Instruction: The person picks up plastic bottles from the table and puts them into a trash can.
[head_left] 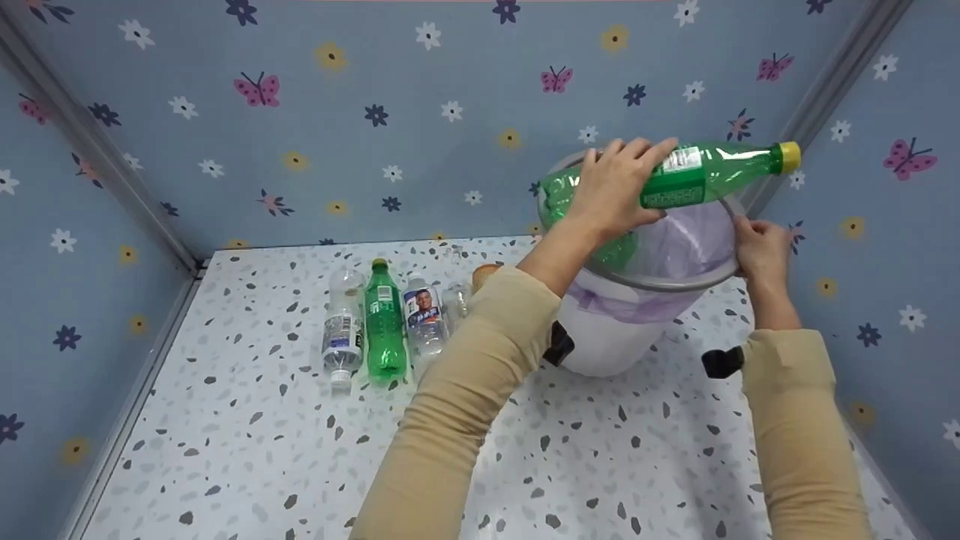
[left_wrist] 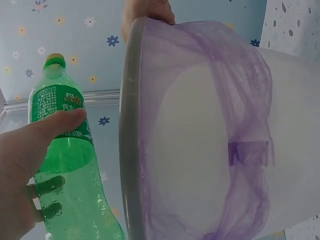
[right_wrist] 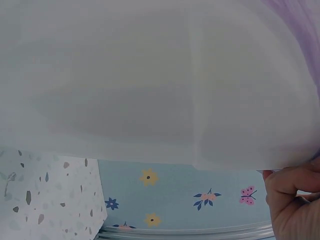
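Note:
My left hand (head_left: 615, 187) grips a green plastic bottle (head_left: 739, 165) with a yellow cap, held almost level above the mouth of a white bin. In the left wrist view the thumb lies over the label of that bottle (left_wrist: 65, 145). The white bin (head_left: 611, 349) has a grey rim and a thin purple liner (head_left: 694, 232) folded over it. At the bin's right side, my right hand (head_left: 761, 251) pinches the rim, as the right wrist view also partly shows. Something green (head_left: 616, 253) shows inside the bin, partly hidden by the left hand.
Left of the bin, a clear bottle (head_left: 343, 330), a green bottle (head_left: 385, 330) and a labelled clear bottle (head_left: 425, 315) lie in a row on the speckled table (head_left: 247, 450). An orange-brown item (head_left: 484, 275) is partly behind my sleeve. Patterned blue panels (head_left: 450, 172) enclose the table.

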